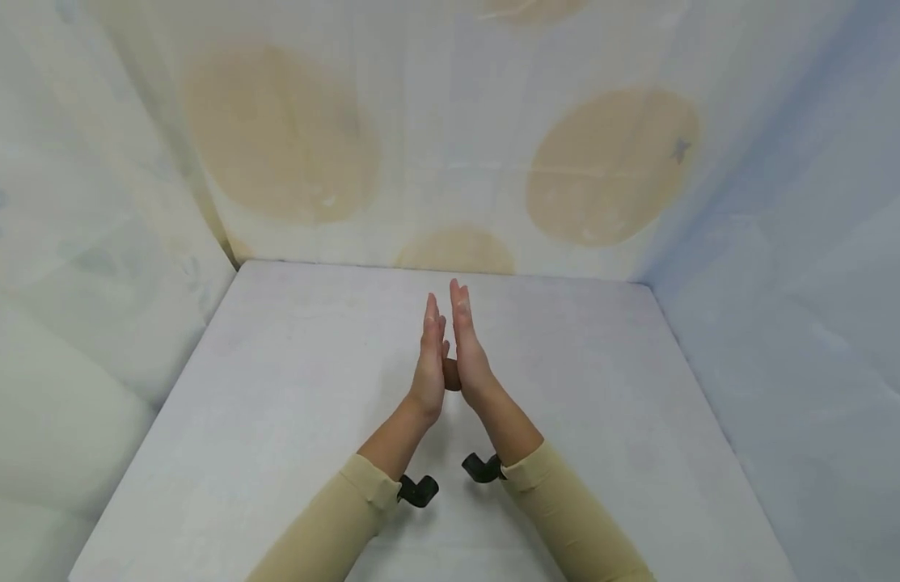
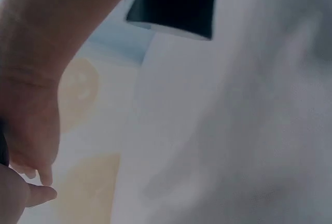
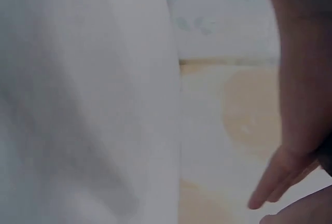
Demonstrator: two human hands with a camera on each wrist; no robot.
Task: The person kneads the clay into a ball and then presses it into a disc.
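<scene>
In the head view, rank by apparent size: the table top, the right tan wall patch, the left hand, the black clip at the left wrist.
1. Table top
2. Right tan wall patch
3. Left hand
4. Black clip at the left wrist

The wall patch lies farther away, so its true size is unsure.

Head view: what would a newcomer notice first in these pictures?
First, the left hand and right hand, raised palm to palm with straight fingers over the middle of the pale table. A small brown object shows between the palms. Behind them, large tan ovals mark the back wall.

Brown ball (image 1: pixel 451 375) between flat hands (image 1: pixel 450 356)
</scene>
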